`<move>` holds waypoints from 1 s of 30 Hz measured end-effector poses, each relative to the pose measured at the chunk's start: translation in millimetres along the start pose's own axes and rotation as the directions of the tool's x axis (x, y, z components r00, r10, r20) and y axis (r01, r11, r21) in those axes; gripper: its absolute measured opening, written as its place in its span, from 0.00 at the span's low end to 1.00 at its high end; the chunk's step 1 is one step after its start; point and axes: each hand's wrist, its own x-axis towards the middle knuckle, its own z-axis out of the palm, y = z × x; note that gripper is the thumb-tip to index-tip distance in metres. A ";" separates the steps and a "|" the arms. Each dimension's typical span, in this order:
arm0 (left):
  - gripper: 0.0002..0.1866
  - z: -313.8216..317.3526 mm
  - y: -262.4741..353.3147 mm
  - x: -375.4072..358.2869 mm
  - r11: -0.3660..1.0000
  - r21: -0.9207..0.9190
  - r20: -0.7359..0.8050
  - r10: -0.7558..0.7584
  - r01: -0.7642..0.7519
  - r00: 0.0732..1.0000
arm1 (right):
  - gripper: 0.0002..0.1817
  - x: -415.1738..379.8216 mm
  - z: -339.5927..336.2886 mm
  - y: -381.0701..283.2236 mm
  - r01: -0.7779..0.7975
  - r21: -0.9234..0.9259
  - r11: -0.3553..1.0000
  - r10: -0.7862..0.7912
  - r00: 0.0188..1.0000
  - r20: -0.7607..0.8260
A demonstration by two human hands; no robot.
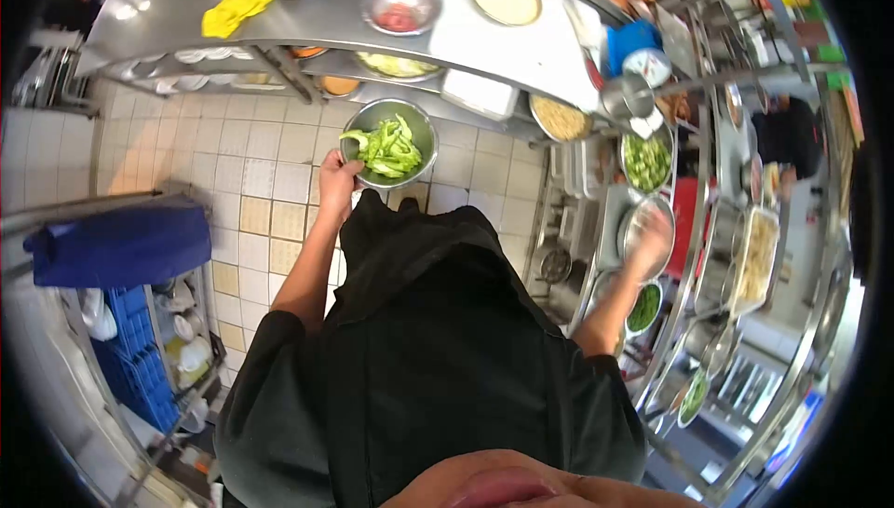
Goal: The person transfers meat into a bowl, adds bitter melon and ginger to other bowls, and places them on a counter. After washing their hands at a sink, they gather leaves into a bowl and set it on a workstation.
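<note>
My left hand (341, 180) grips the rim of a metal bowl (427, 156), its thumb over the edge. Inside lie cut green vegetable strips (391, 145), possibly pepper. The bowl is held over the tiled floor, in front of my apron. My right hand (651, 240) reaches out to the right, over or into a round metal bowl (631, 219) on the side counter. Motion smears its fingers, so what they hold, if anything, does not show. Close to that hand stand a bowl of chopped green vegetables (646, 162) and a bowl of finely cut greens (643, 308).
A steel counter (326, 28) runs ahead, with a white cutting board (466, 31), a yellow cloth (235, 11) and a glass bowl (401, 5). Metal racks line the right side; another person (788, 140) is beyond them. Blue crates (140, 359) stand at left.
</note>
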 end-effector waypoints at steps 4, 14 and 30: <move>0.05 -26.0 20.4 -22.1 0.998 -0.051 -0.207 0.010 -0.021 0.978 | 0.24 -21.7 391.5 -64.5 -0.087 -0.178 0.980 0.154 0.898 0.411; 0.10 -157.4 44.6 11.5 0.909 -0.316 -0.576 0.044 -0.271 0.816 | 0.15 66.7 639.7 -29.0 -0.598 0.188 0.779 0.424 0.723 0.545; 0.04 -418.1 233.9 110.3 0.911 -0.268 -0.785 -0.018 -0.313 0.619 | 0.20 34.1 736.7 -128.0 -0.706 -0.193 0.681 0.449 0.194 0.872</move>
